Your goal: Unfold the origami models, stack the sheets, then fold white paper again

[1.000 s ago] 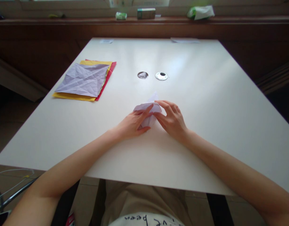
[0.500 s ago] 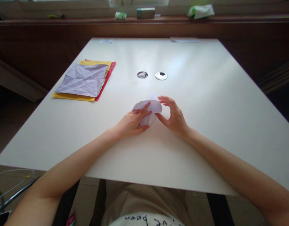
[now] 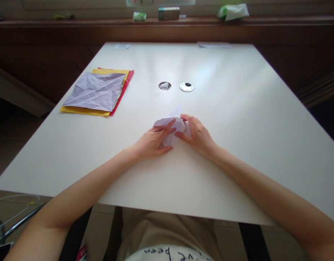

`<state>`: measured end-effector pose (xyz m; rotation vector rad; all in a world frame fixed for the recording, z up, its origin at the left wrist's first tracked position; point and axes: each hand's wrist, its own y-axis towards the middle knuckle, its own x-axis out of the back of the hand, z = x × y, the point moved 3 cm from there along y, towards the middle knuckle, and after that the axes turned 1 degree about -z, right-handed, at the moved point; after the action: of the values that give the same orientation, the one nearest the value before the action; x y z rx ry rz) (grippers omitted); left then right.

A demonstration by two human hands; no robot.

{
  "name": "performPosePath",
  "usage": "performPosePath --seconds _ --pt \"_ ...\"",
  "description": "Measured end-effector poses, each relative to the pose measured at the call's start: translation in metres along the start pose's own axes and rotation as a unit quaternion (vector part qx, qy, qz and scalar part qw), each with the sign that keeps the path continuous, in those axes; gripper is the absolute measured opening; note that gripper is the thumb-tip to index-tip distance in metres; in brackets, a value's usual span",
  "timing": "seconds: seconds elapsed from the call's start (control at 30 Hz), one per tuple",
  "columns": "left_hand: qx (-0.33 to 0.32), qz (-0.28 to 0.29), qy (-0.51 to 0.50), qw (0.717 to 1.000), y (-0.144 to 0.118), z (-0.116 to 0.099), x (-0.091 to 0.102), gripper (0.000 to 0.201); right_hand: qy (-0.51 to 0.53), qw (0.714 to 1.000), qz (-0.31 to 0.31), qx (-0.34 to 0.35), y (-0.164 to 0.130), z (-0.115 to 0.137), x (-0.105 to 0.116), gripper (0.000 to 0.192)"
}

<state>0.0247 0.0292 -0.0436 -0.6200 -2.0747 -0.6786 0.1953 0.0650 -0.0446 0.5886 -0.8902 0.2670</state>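
A partly folded piece of pale lilac paper (image 3: 175, 121) lies on the white table (image 3: 237, 119) in front of me. My left hand (image 3: 152, 142) rests flat on its left side, fingers pressing the paper down. My right hand (image 3: 197, 135) grips the right side, thumb and fingers pinched on a fold. A small point of the paper sticks up behind the hands.
A stack of creased sheets (image 3: 97, 92), lilac on top of yellow and red, lies at the far left. Two round cable holes (image 3: 186, 87) sit in the table's middle. A ledge behind holds a box (image 3: 169, 13) and small packets.
My right hand lifted off the paper with fingers spread half a second ago, then came back down and closed on the right fold. The left hand stayed put.
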Motion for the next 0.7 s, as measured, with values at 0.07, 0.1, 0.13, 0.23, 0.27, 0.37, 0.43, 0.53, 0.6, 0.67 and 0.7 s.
performPosePath --seconds 0.07,0.1,0.13,0.23,0.27,0.37,0.43,0.53,0.6,0.67,0.7 --pt "-0.003 0.011 0.002 1.000 -0.0006 0.0011 0.0007 0.084 -0.012 1.000 0.004 0.001 -0.0001 0.0011 0.0002 0.049" --pt "-0.005 0.019 0.002 1.000 -0.0010 0.0017 0.0013 0.084 -0.017 1.000 0.005 0.001 -0.0001 0.0016 0.0004 0.049" --pt "-0.006 0.027 0.001 1.000 -0.0013 0.0022 0.0020 0.084 -0.022 1.000 0.005 0.002 -0.0003 0.0020 0.0007 0.049" --pt "-0.009 0.051 -0.006 0.999 -0.0020 0.0024 0.0054 0.085 -0.027 1.000 0.006 0.001 -0.0006 0.0023 0.0011 0.049" --pt "-0.009 0.058 -0.008 0.998 -0.0021 0.0020 0.0067 0.086 -0.026 1.000 0.006 0.000 -0.0006 0.0021 0.0011 0.049" --pt "-0.007 0.077 -0.010 0.997 -0.0020 0.0001 0.0095 0.088 -0.021 1.000 0.007 -0.006 -0.0005 0.0014 0.0007 0.049" --pt "0.001 0.085 -0.008 0.996 -0.0016 -0.0004 0.0097 0.081 -0.019 1.000 0.007 -0.009 -0.0004 0.0011 0.0006 0.050" --pt "0.018 0.077 -0.002 0.997 -0.0008 0.0011 0.0079 0.062 -0.016 1.000 0.007 -0.008 -0.0005 0.0009 0.0007 0.050" --pt "0.018 0.063 0.000 0.998 -0.0005 0.0026 0.0061 0.056 -0.015 1.000 0.008 -0.007 -0.0007 0.0007 0.0007 0.049" --pt "0.012 0.052 0.000 0.999 -0.0007 0.0038 0.0045 0.056 -0.014 1.000 0.009 -0.007 -0.0010 0.0003 0.0005 0.049" --pt "0.010 0.049 0.000 0.999 -0.0009 0.0043 0.0040 0.056 -0.013 1.000 0.010 -0.007 -0.0011 0.0001 0.0005 0.049"
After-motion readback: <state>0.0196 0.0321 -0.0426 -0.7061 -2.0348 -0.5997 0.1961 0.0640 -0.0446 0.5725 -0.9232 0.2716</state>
